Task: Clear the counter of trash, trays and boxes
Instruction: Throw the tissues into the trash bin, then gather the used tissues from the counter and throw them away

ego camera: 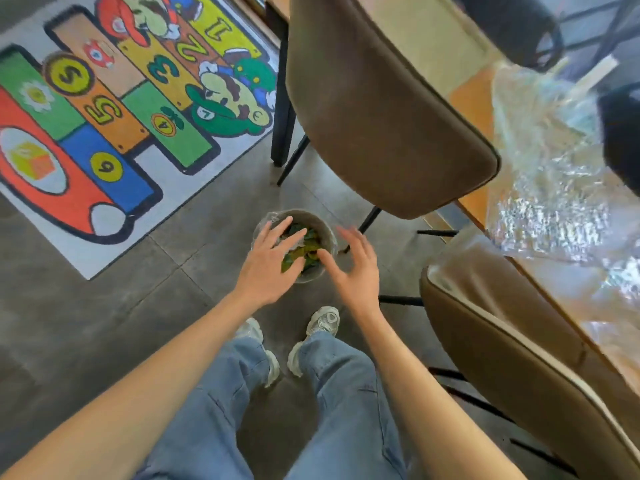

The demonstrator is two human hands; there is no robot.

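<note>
A small round grey bin (327,233) stands on the floor in front of my feet, filled with green and yellow wrappers (308,245). My left hand (268,263) hovers over the bin's left side, fingers spread, holding nothing. Over the bin's right side is my right hand (353,268), also open with fingers apart. At the right, a wooden table (474,95) carries a crumpled clear plastic sheet (554,188) and dark objects (620,133).
Two brown padded chairs stand by the table, one (381,105) behind the bin, one (519,334) at the right near my arm. A colourful numbered play mat (114,109) lies on the grey tile floor at the left.
</note>
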